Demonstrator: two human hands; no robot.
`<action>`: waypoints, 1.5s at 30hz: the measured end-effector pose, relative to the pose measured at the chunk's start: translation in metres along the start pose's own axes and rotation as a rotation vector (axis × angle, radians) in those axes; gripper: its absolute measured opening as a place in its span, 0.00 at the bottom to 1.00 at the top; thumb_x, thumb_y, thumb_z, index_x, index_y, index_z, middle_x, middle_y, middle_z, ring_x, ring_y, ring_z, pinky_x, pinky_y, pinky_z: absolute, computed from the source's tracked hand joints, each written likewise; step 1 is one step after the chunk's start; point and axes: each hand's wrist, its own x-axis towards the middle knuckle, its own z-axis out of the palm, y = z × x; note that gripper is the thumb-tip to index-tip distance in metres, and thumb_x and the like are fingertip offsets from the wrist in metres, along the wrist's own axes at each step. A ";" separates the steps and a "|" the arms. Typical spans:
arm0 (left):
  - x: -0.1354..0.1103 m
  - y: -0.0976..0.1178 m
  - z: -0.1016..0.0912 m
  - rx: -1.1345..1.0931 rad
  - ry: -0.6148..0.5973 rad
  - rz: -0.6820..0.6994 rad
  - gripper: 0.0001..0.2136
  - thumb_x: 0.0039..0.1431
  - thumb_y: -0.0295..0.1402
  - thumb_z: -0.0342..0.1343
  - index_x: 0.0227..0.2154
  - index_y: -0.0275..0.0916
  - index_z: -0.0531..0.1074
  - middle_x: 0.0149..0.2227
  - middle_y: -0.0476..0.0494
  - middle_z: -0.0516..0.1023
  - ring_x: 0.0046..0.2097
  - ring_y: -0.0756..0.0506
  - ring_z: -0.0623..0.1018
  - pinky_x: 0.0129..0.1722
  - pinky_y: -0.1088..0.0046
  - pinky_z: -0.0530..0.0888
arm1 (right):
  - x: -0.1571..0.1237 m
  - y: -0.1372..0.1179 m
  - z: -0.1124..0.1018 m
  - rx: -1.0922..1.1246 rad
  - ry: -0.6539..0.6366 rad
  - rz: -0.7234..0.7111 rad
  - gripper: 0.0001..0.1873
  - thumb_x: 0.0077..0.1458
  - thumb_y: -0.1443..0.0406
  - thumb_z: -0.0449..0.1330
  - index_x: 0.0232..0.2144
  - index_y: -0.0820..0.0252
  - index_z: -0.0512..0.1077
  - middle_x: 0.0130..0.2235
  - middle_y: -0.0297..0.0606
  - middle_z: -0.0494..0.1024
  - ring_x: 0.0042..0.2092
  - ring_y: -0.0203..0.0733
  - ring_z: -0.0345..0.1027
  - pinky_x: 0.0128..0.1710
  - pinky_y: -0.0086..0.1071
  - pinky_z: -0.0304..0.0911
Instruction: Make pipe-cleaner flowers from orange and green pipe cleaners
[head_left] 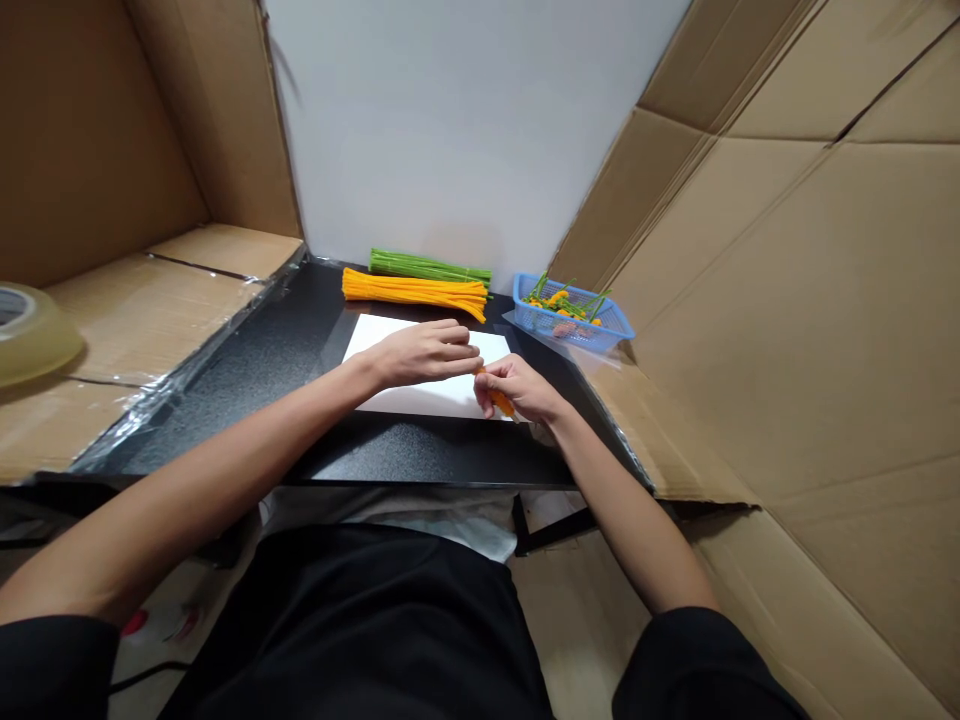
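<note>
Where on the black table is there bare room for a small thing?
Bare black tabletop lies left of the white sheet, toward the taped cardboard; another strip lies between sheet and front edge. The orange bundle, green bundle and blue basket crowd the back; the left hand and right hand, with an orange piece, crowd the sheet.

Right hand (523,388) grips orange fuzzy piece (502,403); left hand (433,352), fingers at its far end; white sheet (409,401) under both hands; orange bundle (412,290), green bundle (429,267) beyond left hand; blue basket (538,321) of orange-and-green pieces (558,298) beyond and right of right hand; tape roll (45,345) well left of left hand.
</note>
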 end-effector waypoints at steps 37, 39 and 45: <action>-0.020 -0.028 0.016 -0.052 -0.035 -0.466 0.10 0.68 0.35 0.56 0.44 0.36 0.78 0.40 0.39 0.82 0.38 0.44 0.79 0.36 0.72 0.69 | -0.001 0.007 -0.029 0.091 0.552 -0.103 0.31 0.31 0.49 0.79 0.34 0.62 0.78 0.28 0.37 0.82 0.29 0.35 0.74 0.32 0.28 0.67; -0.022 -0.029 0.016 -0.079 -0.043 -0.539 0.15 0.66 0.38 0.59 0.51 0.37 0.75 0.42 0.39 0.82 0.40 0.44 0.80 0.37 0.72 0.70 | 0.001 0.009 -0.032 0.116 0.614 -0.126 0.30 0.28 0.49 0.79 0.30 0.62 0.78 0.27 0.37 0.82 0.29 0.36 0.75 0.34 0.29 0.68; -0.030 -0.038 0.015 -0.007 -0.111 -0.625 0.10 0.66 0.38 0.57 0.42 0.38 0.79 0.39 0.41 0.82 0.40 0.44 0.80 0.37 0.73 0.70 | 0.001 0.009 -0.037 0.185 0.664 -0.124 0.29 0.25 0.50 0.80 0.28 0.61 0.80 0.27 0.38 0.83 0.29 0.35 0.76 0.33 0.27 0.70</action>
